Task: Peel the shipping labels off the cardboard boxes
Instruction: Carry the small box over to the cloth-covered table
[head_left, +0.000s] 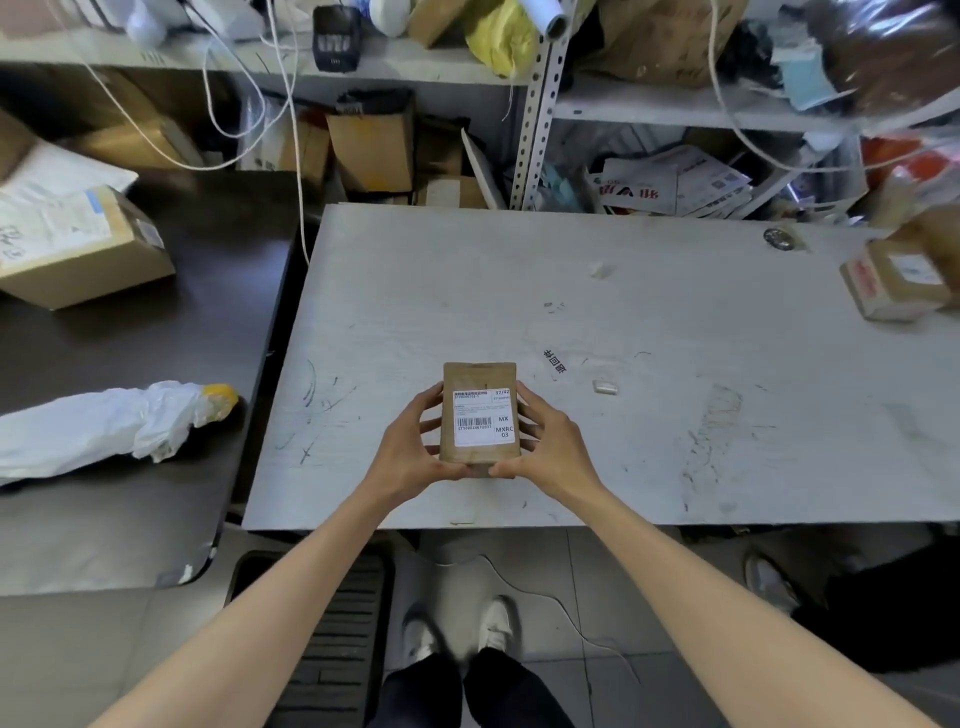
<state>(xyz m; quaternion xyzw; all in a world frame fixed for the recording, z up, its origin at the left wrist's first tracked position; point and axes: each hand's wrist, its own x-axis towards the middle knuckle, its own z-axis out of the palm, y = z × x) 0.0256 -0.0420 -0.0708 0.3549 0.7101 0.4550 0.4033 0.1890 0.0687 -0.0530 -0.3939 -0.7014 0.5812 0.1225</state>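
Observation:
A small brown cardboard box is held over the near part of the grey table. A white shipping label with a barcode covers most of its top face and lies flat. My left hand grips the box's left side, thumb along the near edge. On the right side my right hand grips it the same way, fingers curled round the edge.
A taped cardboard box sits at the table's right edge, a tape roll near the back. On the dark table at left lie a larger labelled box and a white wrapped parcel. Cluttered shelves stand behind.

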